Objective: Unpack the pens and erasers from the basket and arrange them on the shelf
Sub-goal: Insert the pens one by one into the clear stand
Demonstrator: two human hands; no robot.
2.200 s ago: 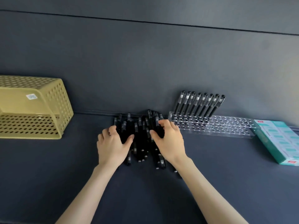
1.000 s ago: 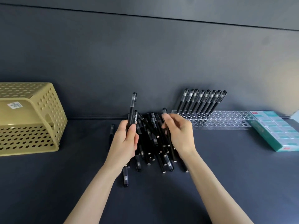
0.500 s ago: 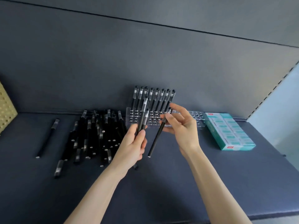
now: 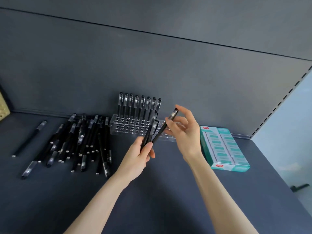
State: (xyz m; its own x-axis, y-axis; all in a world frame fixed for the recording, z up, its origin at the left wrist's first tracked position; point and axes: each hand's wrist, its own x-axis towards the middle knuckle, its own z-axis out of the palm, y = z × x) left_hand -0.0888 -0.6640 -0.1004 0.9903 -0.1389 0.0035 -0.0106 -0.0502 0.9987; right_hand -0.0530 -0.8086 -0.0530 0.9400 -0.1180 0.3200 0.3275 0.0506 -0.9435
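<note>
A heap of black pens (image 4: pixel 81 141) lies on the dark shelf (image 4: pixel 168 191), left of centre. Behind it stands a clear holder (image 4: pixel 133 128) with several pens upright (image 4: pixel 140 105) in its back row. My left hand (image 4: pixel 140 154) grips a small bunch of pens (image 4: pixel 151 130), their caps pointing up toward the holder. My right hand (image 4: pixel 184 130) pinches a single black pen (image 4: pixel 166 126) by its capped end, tilted, just in front of the holder's right half. A teal box of erasers (image 4: pixel 222 149) lies at the right.
One stray pen (image 4: pixel 29 138) lies apart at the far left. A sliver of the yellow perforated basket (image 4: pixel 3 108) shows at the left edge. The shelf's back wall rises right behind the holder, and its right end stops past the eraser box.
Both hands left the pen heap, each carrying pens, and moved right to the holder. My view swung right, so the basket slid almost out of frame. The right hand's pen rose slightly.
</note>
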